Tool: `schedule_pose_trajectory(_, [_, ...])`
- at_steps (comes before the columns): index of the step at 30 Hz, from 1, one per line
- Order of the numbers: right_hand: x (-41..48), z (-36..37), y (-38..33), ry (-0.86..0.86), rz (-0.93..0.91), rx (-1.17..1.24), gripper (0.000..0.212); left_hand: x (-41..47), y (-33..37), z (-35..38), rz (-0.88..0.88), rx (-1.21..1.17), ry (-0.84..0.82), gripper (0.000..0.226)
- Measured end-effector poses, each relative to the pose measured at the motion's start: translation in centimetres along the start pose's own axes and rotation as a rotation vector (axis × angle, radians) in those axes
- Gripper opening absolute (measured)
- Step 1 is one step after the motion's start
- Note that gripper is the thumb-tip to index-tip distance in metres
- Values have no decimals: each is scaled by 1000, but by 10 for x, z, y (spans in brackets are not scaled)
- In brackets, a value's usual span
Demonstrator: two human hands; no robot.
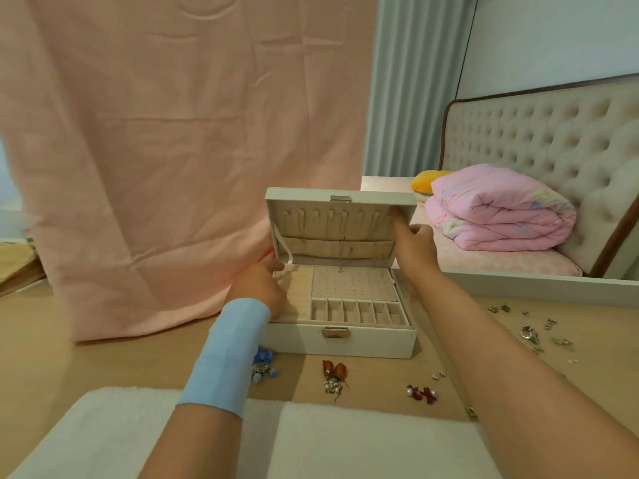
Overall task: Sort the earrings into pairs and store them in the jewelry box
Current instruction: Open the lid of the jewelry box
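A white jewelry box (pixel 340 342) stands on the wooden floor with its lid (pixel 340 197) raised. Inside are a perforated earring panel and a row of small compartments. My right hand (pixel 411 243) grips the lid's right edge. My left hand (pixel 257 283), with a blue band on the wrist, holds the box's left side near the hinge. In front of the box lie blue earrings (pixel 263 366), red-orange earrings (pixel 334 371) and dark red bow earrings (pixel 422 394). Several silver earrings (pixel 530 331) are scattered to the right.
A pink sheet (pixel 173 150) hangs behind the box and spreads onto the floor. A bed with a folded pink quilt (pixel 501 209) and a tufted headboard is at the right. A white fluffy rug (pixel 242 440) lies under my arms.
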State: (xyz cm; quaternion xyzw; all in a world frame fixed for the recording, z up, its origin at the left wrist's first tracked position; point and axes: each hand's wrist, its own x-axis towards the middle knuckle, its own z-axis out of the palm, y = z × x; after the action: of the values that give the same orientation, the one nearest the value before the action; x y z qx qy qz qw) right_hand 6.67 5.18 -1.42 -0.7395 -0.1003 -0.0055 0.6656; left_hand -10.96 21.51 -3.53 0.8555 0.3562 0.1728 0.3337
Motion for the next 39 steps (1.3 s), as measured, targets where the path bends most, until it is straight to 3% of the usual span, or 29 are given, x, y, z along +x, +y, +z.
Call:
schedule_pose_trajectory(7, [11,6,-9,87,26,-151,60,-1,0,-10,100,211,-60,56])
schedule_pose_trajectory(14, [16,11,11,38,-118,-211,37,1,-3,-2,73,85,-16,54])
schedule_pose_trajectory(18, [7,8,26,-98,-167,-223,51,-5,-4,10,47,16,72,53])
schedule_pose_trajectory(22, [16,5,19,-105,-136,-283,42,-10,1,12,49,48,81,51])
schedule_pose_trajectory(30, [27,-2,7,-97,-8,-398,51,-22,4,6,59,69,23,48])
schedule_pose_trajectory(39, [-3,-25,1,-164,-21,-349,69,-24,5,1,80,89,22,39])
